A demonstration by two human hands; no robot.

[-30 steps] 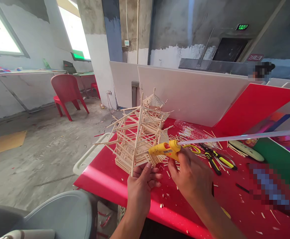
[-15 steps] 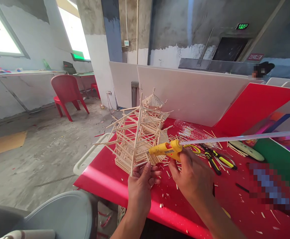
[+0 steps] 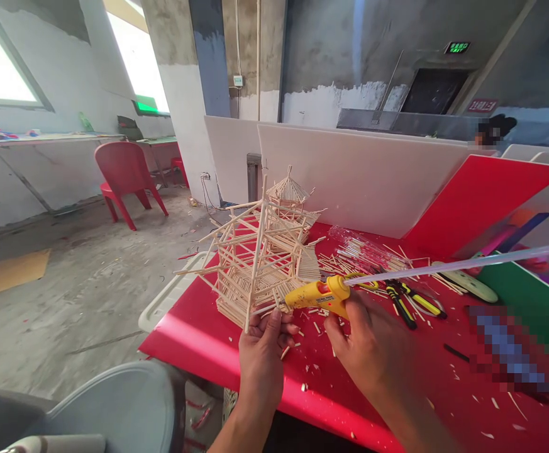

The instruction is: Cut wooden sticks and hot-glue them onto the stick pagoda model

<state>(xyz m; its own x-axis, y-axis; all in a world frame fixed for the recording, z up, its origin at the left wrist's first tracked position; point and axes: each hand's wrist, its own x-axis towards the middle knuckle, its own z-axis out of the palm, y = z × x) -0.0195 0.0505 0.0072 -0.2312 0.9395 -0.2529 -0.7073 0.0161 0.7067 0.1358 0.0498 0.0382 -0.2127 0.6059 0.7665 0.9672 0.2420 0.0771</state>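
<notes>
The left hand (image 3: 263, 352), fingers loosely curled, pinches a thin stick (image 3: 265, 308) at the near edge of the wooden stick model (image 3: 265, 264), while the right hand (image 3: 366, 340) is closed around the yellow glue gun (image 3: 319, 294), its nozzle just beside those fingertips. The model stands on the red tabletop (image 3: 297, 371), with loose sticks (image 3: 349, 261) and yellow-and-black pliers (image 3: 401, 302) to its right.

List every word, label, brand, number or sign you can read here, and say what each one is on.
"EXIT": lower line of the green-lit sign, faint; the characters above it are too blurred to read.
Reddish wall sign: characters too blurred to read.
Yellow glue gun: printing on its side, too small to read.
</notes>
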